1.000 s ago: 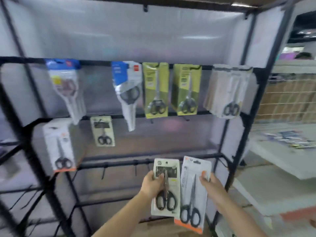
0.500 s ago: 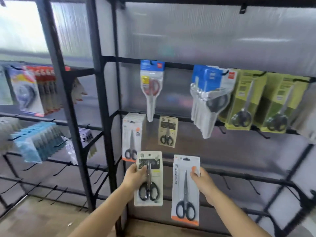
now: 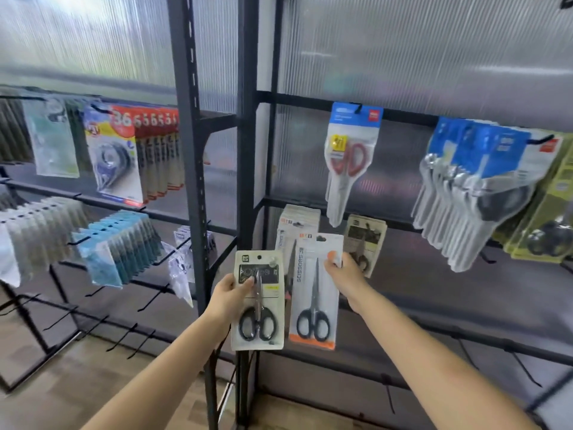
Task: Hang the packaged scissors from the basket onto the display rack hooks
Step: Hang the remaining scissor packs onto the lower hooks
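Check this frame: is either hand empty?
No: the left hand holds a cream-carded scissors pack and the right hand pinches an orange-trimmed scissors pack near its top.

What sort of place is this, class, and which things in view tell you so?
Probably a stationery shop aisle: black metal display racks with hooks, rows of hanging packaged correction tapes, and carded black-handled scissors ready for hanging.
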